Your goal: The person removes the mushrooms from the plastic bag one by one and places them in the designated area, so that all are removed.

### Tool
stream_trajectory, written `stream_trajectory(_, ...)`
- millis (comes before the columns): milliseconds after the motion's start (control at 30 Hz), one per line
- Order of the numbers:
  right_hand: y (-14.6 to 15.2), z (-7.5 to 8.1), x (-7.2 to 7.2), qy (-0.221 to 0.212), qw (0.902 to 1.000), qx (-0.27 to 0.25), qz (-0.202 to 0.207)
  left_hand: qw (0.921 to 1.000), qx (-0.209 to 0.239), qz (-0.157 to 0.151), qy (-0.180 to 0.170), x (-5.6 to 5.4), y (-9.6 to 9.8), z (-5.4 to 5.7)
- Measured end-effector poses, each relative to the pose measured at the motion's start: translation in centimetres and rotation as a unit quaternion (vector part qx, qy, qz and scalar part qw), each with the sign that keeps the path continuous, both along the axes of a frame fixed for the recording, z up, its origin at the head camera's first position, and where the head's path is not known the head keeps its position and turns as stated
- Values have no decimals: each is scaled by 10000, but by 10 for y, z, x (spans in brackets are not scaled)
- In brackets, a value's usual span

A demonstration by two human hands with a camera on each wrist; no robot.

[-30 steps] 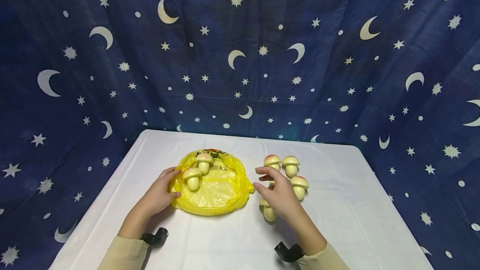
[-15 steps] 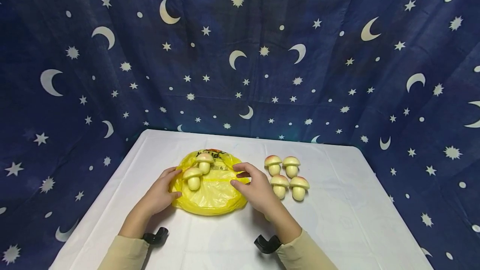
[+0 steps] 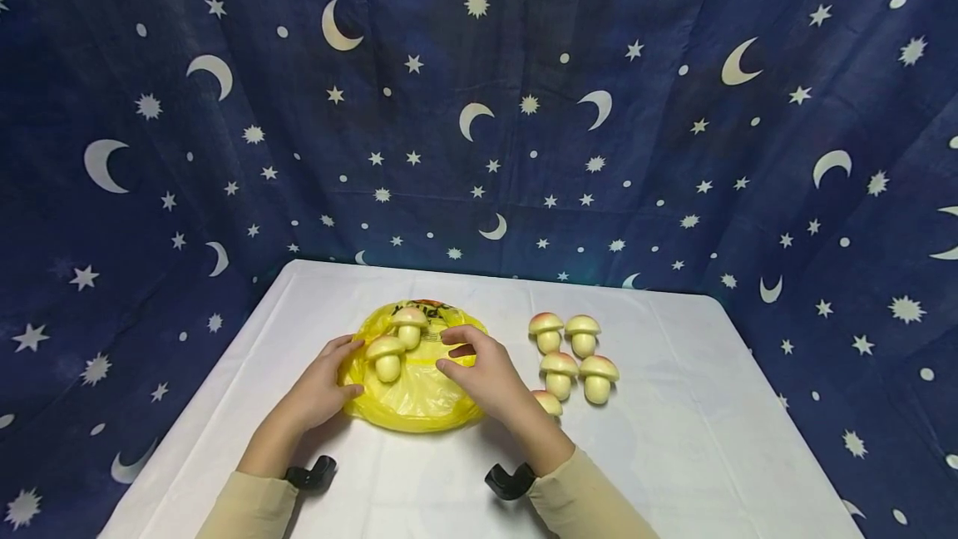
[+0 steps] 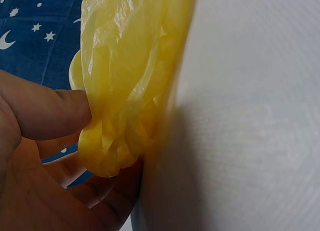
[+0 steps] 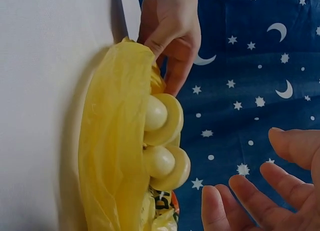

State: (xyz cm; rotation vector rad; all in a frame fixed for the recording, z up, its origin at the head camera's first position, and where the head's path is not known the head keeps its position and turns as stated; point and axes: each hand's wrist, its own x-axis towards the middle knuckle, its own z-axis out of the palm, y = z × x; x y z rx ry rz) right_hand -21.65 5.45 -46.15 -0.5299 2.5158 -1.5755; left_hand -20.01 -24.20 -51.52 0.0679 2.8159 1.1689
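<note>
A yellow plastic bag (image 3: 415, 410) lies with its mouth spread open on the table. Two toy mushrooms (image 3: 387, 358), pale with a pinkish blush on a cap, sit at its left side. My left hand (image 3: 318, 381) holds the bag's left rim; the left wrist view shows bunched plastic (image 4: 117, 141) between thumb (image 4: 55, 113) and fingers. Over the right part of the bag hovers my right hand (image 3: 486, 373), its fingers apart with nothing between them. In the right wrist view those fingers (image 5: 257, 198) are loosely bent, away from the mushrooms (image 5: 165, 166).
Several more toy mushrooms (image 3: 560, 374) stand grouped right of the bag; one (image 3: 549, 403) is partly hidden behind my right forearm. A white cloth (image 3: 674, 422) covers the table. Dark blue fabric (image 3: 479, 106) with moons and stars hangs behind and at both sides.
My right hand has moved left, from beside the loose mushrooms to above the bag, uncovering some of them. The left hand stays at the bag's rim, and the same two mushrooms lie inside.
</note>
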Motion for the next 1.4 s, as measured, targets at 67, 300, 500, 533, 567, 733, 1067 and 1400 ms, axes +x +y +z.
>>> stream_trajectory(67, -4, -2, -1, -45, 10000, 33, -3, 10000, 12, 22, -34, 1, 0, 0)
stream_trajectory(300, -18, -9, -9, -143, 9999, -21, 22, 10000, 2, 10, 10, 2, 0, 3)
stream_trajectory(500, -30, -16, -14, -229, 9997, 4, 64, 10000, -11, -6, 21, 3, -2, 4)
stream_trajectory(533, -33, -16, -15, -233, 9997, 18, 71, 10000, -17, -9, 24, 3, -2, 4)
stream_trajectory(567, -35, -17, -16, -234, 9997, 22, 81, 10000, -21, -9, 22, 3, -2, 4)
stream_trajectory(733, -45, -17, -20, -298, 9995, 22, 90, 10000, -46, 42, -19, 1, -3, 2)
stream_trajectory(1067, -64, -25, -30, -330, 9994, 17, -42, 9999, -78, 89, -1, -1, -2, -1)
stream_trajectory(1400, -74, -30, -34, -302, 9995, -37, -11, 10000, -87, 25, 39, -1, -2, -1)
